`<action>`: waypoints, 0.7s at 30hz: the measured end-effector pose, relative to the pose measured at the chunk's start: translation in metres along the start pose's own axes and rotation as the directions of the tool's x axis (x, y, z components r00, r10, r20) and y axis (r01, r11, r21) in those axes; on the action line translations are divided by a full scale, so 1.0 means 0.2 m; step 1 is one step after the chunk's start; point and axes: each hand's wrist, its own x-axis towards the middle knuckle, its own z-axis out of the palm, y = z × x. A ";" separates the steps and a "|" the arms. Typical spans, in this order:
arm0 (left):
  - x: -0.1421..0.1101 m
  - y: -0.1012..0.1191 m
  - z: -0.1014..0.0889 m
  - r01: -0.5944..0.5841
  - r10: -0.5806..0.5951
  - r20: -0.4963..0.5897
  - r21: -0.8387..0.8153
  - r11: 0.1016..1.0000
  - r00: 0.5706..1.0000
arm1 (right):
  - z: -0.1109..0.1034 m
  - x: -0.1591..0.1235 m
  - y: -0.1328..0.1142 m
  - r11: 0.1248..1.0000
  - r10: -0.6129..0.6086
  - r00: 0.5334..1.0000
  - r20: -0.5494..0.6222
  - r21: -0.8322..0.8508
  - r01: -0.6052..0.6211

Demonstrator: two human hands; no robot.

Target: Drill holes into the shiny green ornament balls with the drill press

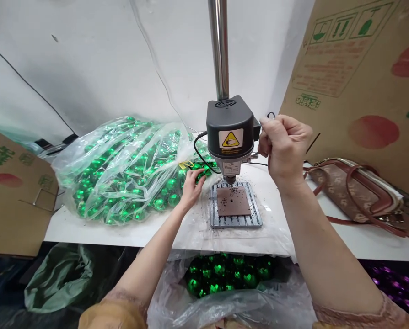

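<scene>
While my right fingers (295,127) were clenched at right of centre, beside black drill head (230,123), could not tell what they closed on. My left fingers (195,173), half curled, were at green balls (209,168) just left of centre; could not tell whether I gripped one. Brown pad (241,208) lay below drill on grooved base plate (256,221), dark bits scattered over both. Clear bag (122,173) of more balls sat left on desk (88,232); second plastic bag (259,306), holding green balls, lay bottom centre; handbag (338,183) at right.
</scene>
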 end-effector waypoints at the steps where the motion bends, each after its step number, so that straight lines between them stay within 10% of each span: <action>1: -0.02 0.03 -0.01 0.052 -0.065 -0.045 -0.243 0.969 0.997 | 0.00 0.00 0.00 1.000 -0.004 1.000 0.000 0.002 0.004; 4: -0.10 0.12 -0.03 0.246 -0.270 0.081 -0.712 0.657 0.959 | 0.00 0.00 0.01 0.999 -0.035 0.999 -0.003 0.007 0.035; 8: -0.20 0.18 0.02 0.481 -0.337 0.358 -0.762 0.433 0.871 | -0.01 0.00 0.01 0.999 -0.036 0.999 0.004 -0.026 0.036; 21: -0.26 0.06 0.25 0.273 -0.176 0.228 -0.522 0.808 0.957 | -0.01 0.00 0.02 0.996 -0.071 0.997 0.031 -0.054 0.072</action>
